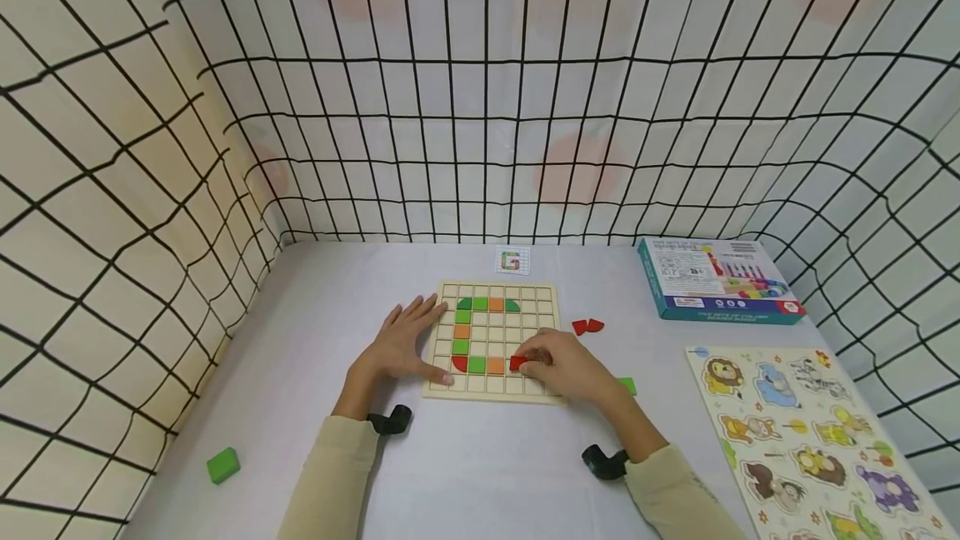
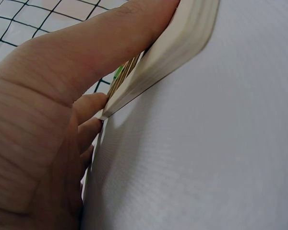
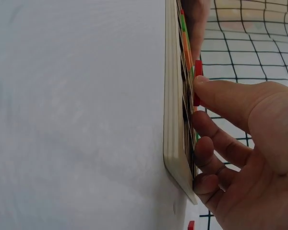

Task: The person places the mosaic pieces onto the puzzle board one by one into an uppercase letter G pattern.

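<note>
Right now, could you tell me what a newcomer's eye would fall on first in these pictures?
Probably the square wooden grid board mid-table, with green and orange blocks forming a letter shape. The right hand pinches a red block at its bottom row, while the left hand rests flat on its left edge. A colourful animal puzzle board lies far right.

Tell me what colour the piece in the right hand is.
Red. The right hand pinches the red piece at the grid board; head view shows it best.
</note>
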Action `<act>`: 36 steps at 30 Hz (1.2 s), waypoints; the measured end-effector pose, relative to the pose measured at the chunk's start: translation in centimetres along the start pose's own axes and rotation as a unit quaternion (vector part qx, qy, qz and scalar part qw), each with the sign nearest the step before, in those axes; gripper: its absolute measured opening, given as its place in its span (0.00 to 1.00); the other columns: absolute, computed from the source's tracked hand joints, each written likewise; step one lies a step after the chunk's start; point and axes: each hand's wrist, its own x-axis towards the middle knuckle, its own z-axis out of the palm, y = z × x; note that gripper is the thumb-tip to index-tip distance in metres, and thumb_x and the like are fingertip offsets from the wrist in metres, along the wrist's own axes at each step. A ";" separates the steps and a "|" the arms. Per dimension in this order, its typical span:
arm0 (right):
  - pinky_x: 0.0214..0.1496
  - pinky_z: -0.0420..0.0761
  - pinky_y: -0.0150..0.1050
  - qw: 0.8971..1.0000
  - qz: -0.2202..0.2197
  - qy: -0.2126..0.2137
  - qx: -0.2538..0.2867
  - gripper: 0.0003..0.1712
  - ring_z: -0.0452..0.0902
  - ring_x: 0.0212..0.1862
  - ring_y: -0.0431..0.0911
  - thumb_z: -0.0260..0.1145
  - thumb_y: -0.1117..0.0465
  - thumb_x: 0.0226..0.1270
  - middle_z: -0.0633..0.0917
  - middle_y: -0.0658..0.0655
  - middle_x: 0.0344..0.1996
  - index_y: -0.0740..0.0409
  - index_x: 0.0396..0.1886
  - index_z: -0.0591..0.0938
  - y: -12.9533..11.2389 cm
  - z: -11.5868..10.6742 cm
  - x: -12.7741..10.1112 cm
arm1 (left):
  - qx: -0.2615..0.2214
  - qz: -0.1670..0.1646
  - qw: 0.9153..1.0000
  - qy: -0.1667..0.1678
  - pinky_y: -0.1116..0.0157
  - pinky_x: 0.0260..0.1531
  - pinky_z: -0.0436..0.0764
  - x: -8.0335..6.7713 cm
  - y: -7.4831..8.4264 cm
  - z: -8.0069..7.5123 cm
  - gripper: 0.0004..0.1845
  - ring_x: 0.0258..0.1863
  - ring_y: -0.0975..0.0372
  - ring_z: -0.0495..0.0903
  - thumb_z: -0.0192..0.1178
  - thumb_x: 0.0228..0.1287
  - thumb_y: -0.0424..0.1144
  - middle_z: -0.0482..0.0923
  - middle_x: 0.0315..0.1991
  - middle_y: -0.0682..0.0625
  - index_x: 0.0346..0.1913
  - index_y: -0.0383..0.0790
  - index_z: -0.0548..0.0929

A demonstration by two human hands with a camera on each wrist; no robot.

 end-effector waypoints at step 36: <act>0.34 0.75 0.33 1.000 0.003 0.009 0.011 0.13 0.73 0.36 0.43 0.73 0.57 0.67 0.81 0.45 0.34 0.46 0.50 0.90 -0.3 -0.5 0.0 | 0.006 -0.002 1.000 -0.002 0.43 0.82 0.40 0.0 0.1 -0.1 0.70 0.85 0.51 0.41 0.77 0.36 0.72 0.45 0.85 0.51 0.83 0.52 0.55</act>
